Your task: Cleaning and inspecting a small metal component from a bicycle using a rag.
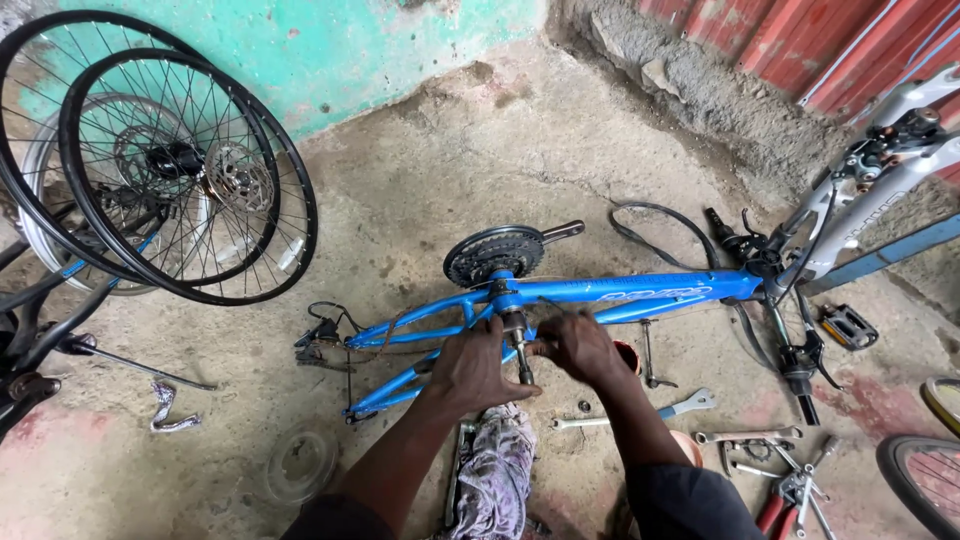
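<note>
1. On the bare concrete floor [480, 150] a blue bicycle frame [620, 292] lies on its side, stretching from the rear end at the left to the front end at the right. A pale, elongated marking runs along the side of its main tube; nothing else here looks like a package or sign.
2. A black toothed chainring [493, 254] sits just above the frame's middle, with a crank arm [562, 231] pointing right from it.
3. Both hands meet at the middle of the frame, just below the chainring. The left hand [468, 368] lies palm-down, fingers curled over the frame tubes beside a dark axle [521, 352] that sticks out towards the camera.
4. The right hand [580, 346] is closed, its fingertips pinching at the top of that axle from the right side. Whether it holds a small part cannot be told.
5. Both forearms reach up from the bottom edge and converge at the axle.
6. A patterned rag [493, 478] lies between the forearms, just below the hands.
7. Wrenches [640, 412] lie on the floor right of the right forearm, and red-handled pliers [790, 497] lie near the bottom right corner.
8. A black pedal [848, 326] rests to the right, below a grey bicycle frame [880, 180].
9. Spoked wheels [170, 170] lean against the green wall [330, 50] at the upper left, well apart from the hands.
10. A clear round lid [299, 463] lies left of the left forearm.
</note>
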